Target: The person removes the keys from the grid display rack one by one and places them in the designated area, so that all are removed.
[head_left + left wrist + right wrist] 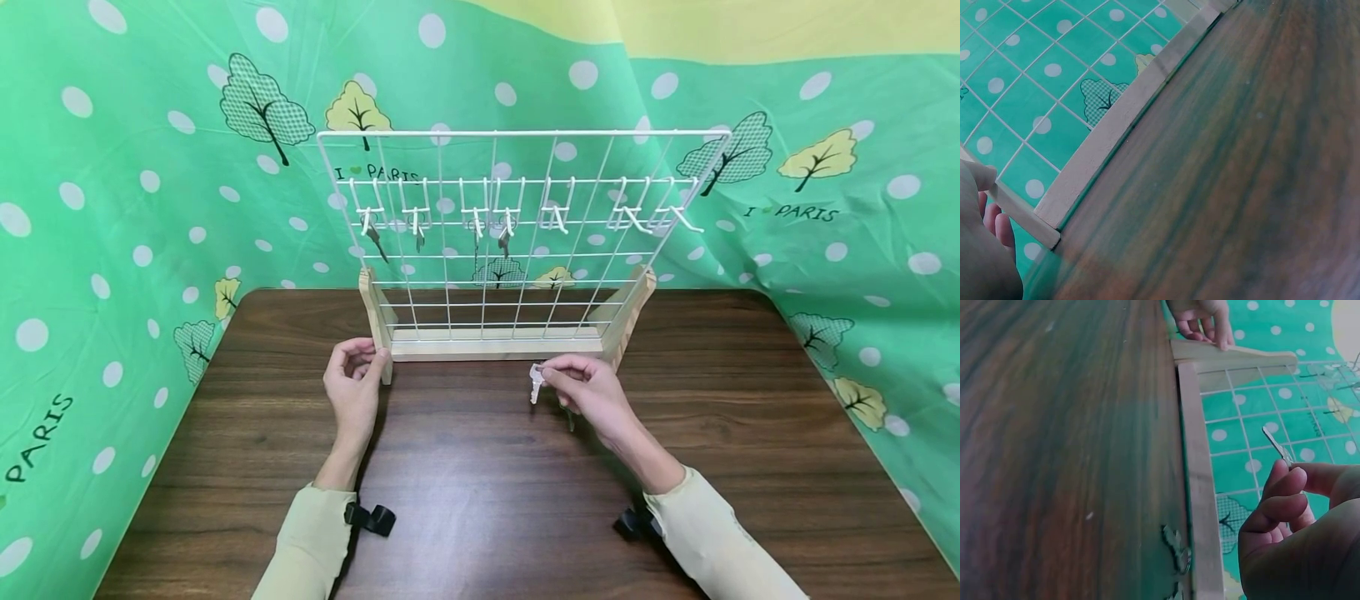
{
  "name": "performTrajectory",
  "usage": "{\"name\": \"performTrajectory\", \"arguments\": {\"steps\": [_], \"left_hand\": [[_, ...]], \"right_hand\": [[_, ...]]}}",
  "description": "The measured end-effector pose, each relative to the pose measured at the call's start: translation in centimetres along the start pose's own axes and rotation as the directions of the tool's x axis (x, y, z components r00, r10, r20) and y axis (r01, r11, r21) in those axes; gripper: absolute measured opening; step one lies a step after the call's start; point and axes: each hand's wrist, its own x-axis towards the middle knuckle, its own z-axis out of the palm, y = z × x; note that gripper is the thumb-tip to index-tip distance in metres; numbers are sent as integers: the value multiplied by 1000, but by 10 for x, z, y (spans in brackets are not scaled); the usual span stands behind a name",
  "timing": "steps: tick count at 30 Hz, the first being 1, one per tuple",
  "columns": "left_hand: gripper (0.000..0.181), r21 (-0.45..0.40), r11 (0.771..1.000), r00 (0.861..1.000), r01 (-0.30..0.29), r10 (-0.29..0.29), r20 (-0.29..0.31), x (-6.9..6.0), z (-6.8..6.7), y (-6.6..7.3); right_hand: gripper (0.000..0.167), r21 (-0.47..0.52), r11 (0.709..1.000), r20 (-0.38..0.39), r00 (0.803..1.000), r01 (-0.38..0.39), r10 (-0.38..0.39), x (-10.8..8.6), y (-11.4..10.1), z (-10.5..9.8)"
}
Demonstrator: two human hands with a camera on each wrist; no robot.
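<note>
Silver notched metal key, right of centre in the head view, hangs blade-down, pinched by the right hand above a dark wood-grained tabletop; a wide gap parts the hands. Left of centre, the left hand grips a pale wooden upright. Above rises a white wire grid; farthest, green dotted cloth.

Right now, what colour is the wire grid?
The grid is white; the head view shows it best.
</note>
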Motion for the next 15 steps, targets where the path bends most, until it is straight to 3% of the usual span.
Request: {"name": "performTrajectory", "arguments": {"steps": [6,15], "left_hand": [[31,8,1000,1000,-4,4,5,0,0,0],[30,9,1000,1000,9,-9,-3,0,0,0]], "right_hand": [[10,-51,999,4,1000,-6,7,1,5,-6],[20,-181,983,119,993,32,-10,3,10,-11]]}}
